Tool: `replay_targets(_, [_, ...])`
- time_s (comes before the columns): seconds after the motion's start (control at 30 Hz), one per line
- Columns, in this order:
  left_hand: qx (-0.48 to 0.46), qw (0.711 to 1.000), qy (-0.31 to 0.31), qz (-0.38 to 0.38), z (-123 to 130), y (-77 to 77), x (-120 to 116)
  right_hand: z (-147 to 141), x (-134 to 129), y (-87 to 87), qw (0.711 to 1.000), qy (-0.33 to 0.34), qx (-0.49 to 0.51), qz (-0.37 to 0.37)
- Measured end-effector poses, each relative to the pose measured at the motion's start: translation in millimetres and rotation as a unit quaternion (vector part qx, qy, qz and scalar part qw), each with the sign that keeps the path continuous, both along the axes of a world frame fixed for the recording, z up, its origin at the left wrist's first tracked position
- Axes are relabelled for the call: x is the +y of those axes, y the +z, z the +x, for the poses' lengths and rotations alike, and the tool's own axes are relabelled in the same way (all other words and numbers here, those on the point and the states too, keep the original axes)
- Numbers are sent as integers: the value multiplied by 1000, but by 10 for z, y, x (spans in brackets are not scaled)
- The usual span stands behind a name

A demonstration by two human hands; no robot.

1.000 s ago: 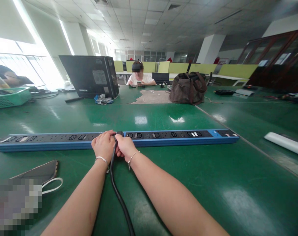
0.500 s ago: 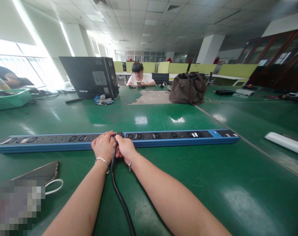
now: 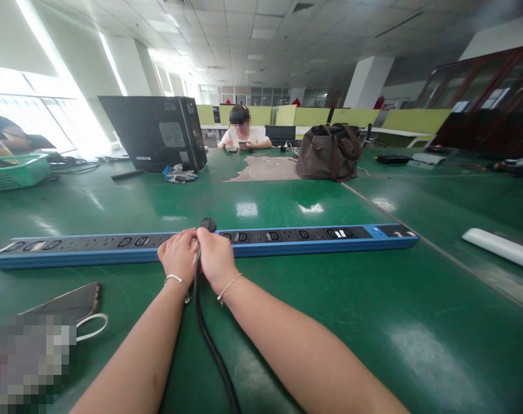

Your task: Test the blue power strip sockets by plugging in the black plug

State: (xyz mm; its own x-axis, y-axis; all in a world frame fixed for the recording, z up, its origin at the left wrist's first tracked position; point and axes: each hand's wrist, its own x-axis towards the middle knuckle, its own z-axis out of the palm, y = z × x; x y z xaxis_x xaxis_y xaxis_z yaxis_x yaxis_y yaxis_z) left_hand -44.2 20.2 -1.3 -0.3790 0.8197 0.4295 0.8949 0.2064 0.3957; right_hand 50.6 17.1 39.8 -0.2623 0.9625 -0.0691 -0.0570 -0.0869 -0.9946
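A long blue power strip (image 3: 282, 249) with a black face and several sockets lies across the green table. My left hand (image 3: 179, 252) rests over its middle, fingers curled on the strip. Right beside it, my right hand (image 3: 217, 259) is closed around a black plug (image 3: 207, 223), whose head sticks up above the strip's face. The plug's lower end is hidden behind my hands. From it a thick black cord (image 3: 209, 333) runs down between my forearms toward me.
A phone (image 3: 71, 305) lies at left near a white loop. Farther back are a black computer case (image 3: 157, 132), gloves (image 3: 180, 173), a green basket (image 3: 17, 175) and a brown bag (image 3: 328, 152). A white bar (image 3: 503, 248) lies at right. A person (image 3: 244, 135) sits opposite.
The plug has risen and tipped up from the strip with my right hand, and more of it shows. My left hand stays on the strip.
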Motion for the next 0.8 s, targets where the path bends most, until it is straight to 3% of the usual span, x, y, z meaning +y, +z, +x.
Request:
replay_targets(0.1, [-21, 999, 30, 10, 69, 46, 0, 286, 257, 127, 995, -24, 15, -100])
replay_targets(0.2, [-41, 998, 35, 20, 102, 65, 6, 687, 436, 286, 980, 71, 17, -187])
replay_targets(0.4, [-50, 998, 36, 26, 93, 56, 10, 1339, 569, 358, 966, 99, -18, -237])
replay_targets(0.6, [-49, 998, 36, 33, 90, 47, 10, 1461, 636, 226, 957, 97, -18, -274])
replay_targets(0.8, [-51, 997, 35, 37, 91, 43, 12, 1466, 637, 213, 955, 107, -21, -275])
